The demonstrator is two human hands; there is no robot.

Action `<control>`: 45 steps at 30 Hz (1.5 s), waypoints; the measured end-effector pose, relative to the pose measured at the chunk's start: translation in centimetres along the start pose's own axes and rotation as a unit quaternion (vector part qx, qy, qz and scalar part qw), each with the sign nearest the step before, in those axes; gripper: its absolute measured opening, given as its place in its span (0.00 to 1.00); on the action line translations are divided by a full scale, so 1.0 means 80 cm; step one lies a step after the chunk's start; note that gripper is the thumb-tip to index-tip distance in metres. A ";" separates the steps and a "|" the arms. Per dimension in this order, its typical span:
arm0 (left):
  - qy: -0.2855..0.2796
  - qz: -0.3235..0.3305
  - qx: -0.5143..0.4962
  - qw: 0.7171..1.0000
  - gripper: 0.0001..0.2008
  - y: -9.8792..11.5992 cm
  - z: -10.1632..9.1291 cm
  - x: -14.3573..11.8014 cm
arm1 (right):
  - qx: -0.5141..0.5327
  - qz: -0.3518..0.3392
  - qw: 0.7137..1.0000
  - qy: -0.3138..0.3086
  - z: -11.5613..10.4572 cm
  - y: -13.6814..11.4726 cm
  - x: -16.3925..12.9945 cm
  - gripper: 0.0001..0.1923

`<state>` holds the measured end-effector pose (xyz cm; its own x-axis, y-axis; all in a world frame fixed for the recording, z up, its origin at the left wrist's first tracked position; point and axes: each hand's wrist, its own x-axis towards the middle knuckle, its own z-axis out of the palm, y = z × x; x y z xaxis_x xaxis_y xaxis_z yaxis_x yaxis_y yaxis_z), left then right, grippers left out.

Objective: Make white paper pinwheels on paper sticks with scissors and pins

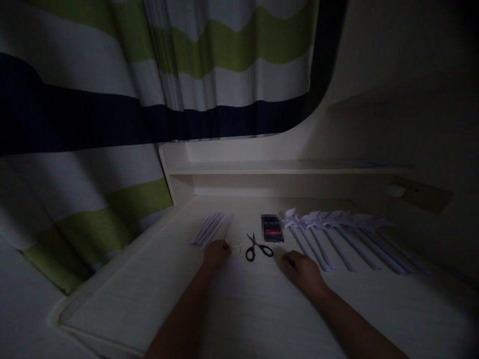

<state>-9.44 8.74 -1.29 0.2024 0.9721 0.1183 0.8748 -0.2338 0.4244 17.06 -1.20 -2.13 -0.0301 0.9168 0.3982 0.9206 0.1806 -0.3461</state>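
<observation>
My left hand [217, 253] is on the desk with its fingers curled. It lies beside a small heap of tiny pale pieces [235, 247], too small to name, and any thing in its fingertips is hidden. A pale square sheet of paper [229, 280] lies by the left wrist. My right hand [304, 270] rests curled on the desk, with nothing visible in it. Between the hands lie scissors [256, 247] with black handles, blades partly apart. Several rolled white paper sticks [210, 228] lie beyond my left hand. White paper pinwheels [329, 229] on sticks lie in a row at right.
A dark phone-like item [272, 229], blurred out, lies behind the scissors. At the back, a low shelf [262, 167] runs above the pale desk [269, 319]. A striped curtain [239, 75] hangs behind and to the left. The room is dim.
</observation>
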 end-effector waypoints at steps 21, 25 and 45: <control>-0.163 0.100 0.030 0.981 0.23 0.002 -0.016 -0.017 | 0.054 -0.112 0.990 -0.071 0.003 -0.039 -0.015 0.13; -0.166 0.105 0.021 0.980 0.23 0.001 -0.014 -0.017 | 0.062 -0.137 0.985 -0.080 0.003 -0.047 -0.018 0.13; 0.058 -0.006 -0.198 0.978 0.12 -0.002 -0.016 0.003 | 0.076 -0.260 0.960 -0.074 0.050 -0.122 -0.021 0.19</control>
<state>-10.11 8.97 -0.16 0.1215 0.9719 0.2014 0.6329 -0.2322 0.7386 6.55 -3.11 -2.79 -0.5356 0.7276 0.4287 0.6993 0.6667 -0.2579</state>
